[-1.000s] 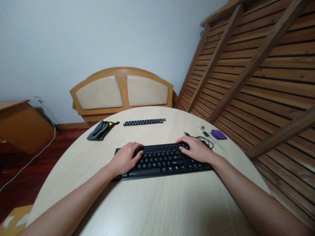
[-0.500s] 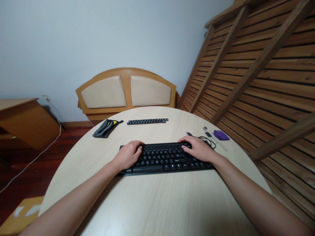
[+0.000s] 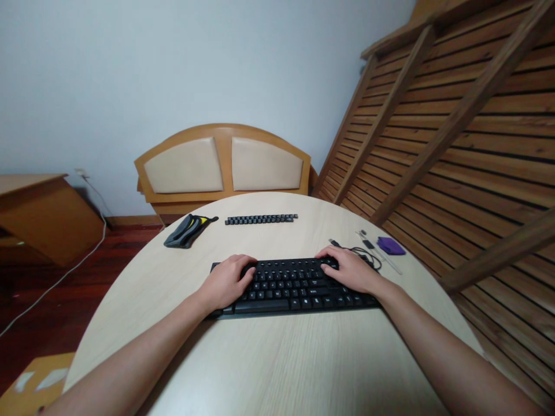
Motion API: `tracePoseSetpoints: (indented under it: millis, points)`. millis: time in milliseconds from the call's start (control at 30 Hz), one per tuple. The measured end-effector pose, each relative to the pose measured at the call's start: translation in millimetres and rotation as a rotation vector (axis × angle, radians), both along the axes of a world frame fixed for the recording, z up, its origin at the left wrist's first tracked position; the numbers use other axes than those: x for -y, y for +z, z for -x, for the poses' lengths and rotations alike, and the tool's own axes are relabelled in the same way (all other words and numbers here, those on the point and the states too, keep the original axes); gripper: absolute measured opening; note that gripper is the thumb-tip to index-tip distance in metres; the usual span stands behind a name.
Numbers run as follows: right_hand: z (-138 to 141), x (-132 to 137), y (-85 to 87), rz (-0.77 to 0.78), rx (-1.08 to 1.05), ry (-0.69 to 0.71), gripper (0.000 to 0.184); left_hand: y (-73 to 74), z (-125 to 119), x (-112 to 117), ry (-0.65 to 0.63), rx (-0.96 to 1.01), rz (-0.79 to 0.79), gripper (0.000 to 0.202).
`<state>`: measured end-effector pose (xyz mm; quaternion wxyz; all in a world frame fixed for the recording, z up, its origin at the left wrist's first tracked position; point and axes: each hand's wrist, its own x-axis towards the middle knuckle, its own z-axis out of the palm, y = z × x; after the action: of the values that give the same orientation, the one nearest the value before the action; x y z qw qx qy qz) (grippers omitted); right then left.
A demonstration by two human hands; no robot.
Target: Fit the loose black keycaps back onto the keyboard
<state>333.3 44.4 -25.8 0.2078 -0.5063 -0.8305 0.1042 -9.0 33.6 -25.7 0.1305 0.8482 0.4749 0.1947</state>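
A black computer keyboard [image 3: 277,293] lies on the light wooden round table. My left hand [image 3: 228,281] grips its left part, palm over the keys and fingers bent toward the far edge. On the right part, my right hand [image 3: 352,270] holds it likewise, thumb on the keys and fingers at the far edge. Both hands hide the keys beneath them, and some fingertips cannot be seen. Beyond the keyboard stand two rows of loose black keycaps [image 3: 261,219].
A grey, black and yellow pouch or cloth [image 3: 187,231] lies back left. At the right are a coiled USB cable [image 3: 366,254], a thin pale stick-like tool [image 3: 389,261] and a purple cloth [image 3: 391,245]. A slatted wooden frame [image 3: 468,133] leans close on the right.
The view has tilted up slightly, so everything on the table sits a little lower. Both hands stay on the keyboard, with no clear movement against it.
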Motion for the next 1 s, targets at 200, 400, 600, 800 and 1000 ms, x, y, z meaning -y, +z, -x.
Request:
tracePoseSetpoints:
  millis: [200,400,600,800,1000]
  points:
    - [-1,-2,-0.4,0.03,-0.031,0.023,0.017,-1.4,2,1,-0.008,0.0,0.0,0.03]
    - [9,-15,6.8,0.034,0.046,-0.078,0.032,-2.9,3,0,-0.025,-0.017,-0.004,0.03]
    - [30,-86,12.1,0.017,0.213,-0.19,0.021,-3.6,4,0,-0.029,-0.014,0.002,0.029]
    - [56,-140,7.5,0.015,0.275,-0.277,0.038,-5.8,4,1,-0.046,-0.011,-0.007,0.029]
    - [70,-147,4.5,0.041,0.307,-0.288,0.034,-6.1,4,0,-0.046,-0.003,-0.019,0.029]
